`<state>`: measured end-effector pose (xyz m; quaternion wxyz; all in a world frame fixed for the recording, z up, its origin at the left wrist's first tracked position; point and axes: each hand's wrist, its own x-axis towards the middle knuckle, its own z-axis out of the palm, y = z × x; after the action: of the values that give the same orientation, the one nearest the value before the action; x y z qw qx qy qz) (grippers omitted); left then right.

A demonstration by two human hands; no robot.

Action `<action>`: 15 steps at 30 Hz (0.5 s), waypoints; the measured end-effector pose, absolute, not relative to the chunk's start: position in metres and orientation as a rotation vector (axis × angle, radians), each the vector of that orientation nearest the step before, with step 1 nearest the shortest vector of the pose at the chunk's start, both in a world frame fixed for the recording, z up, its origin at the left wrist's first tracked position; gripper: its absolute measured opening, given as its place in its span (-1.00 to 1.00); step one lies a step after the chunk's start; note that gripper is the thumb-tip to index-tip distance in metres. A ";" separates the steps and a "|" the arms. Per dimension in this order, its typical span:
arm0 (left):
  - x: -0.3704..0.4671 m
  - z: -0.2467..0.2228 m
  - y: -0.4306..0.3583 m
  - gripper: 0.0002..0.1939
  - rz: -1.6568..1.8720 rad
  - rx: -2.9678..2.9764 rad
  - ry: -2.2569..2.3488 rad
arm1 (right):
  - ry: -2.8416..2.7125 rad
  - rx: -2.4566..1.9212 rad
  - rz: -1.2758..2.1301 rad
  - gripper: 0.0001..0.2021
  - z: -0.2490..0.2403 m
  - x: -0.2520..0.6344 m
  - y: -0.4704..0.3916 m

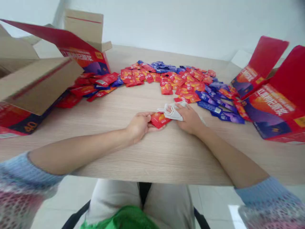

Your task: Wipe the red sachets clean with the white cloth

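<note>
A red packet (159,119) is the landmark here, lying face up in the left hand (140,125) over the middle of the bench (152,156). The left fingers are closed on it: the thumb presses on its left end, and the other fingers run underneath, showing along its near edge. Whether the packet also touches the bench cannot be told.

Just right of the packet, the right hand (189,117) holds a bunched white cloth (173,112). Its fingers are bent into the folds and partly hidden by them, and the cloth laps the packet's right end.

Beyond the packet, loose red packets (186,84) overlap in a heap, with blue ones among and behind them. To its right and a little beyond lie blue packets (219,105), some overlapping. Left of it and further off, a mixed cluster (100,83) of red and blue packets rests against the cartons.

Well to the packet's left stand a front left carton (14,117) and a rear left carton (78,57), both with flaps raised or spread. Well to its right stand a front right carton (276,111) and a rear right carton (247,76), their red flaps up. Nearer the person than the packet, below the bench edge, are pale trousers (164,203) and green fabric (121,219).
</note>
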<state>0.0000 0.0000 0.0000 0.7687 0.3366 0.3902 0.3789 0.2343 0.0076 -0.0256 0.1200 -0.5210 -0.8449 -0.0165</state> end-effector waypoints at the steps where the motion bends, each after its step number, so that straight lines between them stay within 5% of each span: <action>1: 0.001 -0.001 0.001 -0.66 0.844 0.721 0.896 | -2.439 -1.538 -0.096 -0.44 -0.024 0.236 0.008; 9: 0.006 -0.003 0.006 -0.59 0.888 0.678 0.989 | -2.185 -1.246 -0.062 -0.53 -0.018 0.230 -0.010; 15: 0.007 -0.007 0.004 -0.69 0.859 0.738 0.822 | -2.363 -1.013 0.065 -0.38 -0.012 0.202 -0.035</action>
<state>0.0069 0.0037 -0.0069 0.7649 0.3396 0.3784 0.3955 0.2017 -0.0352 -0.0119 0.2811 -0.3779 -0.8818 0.0243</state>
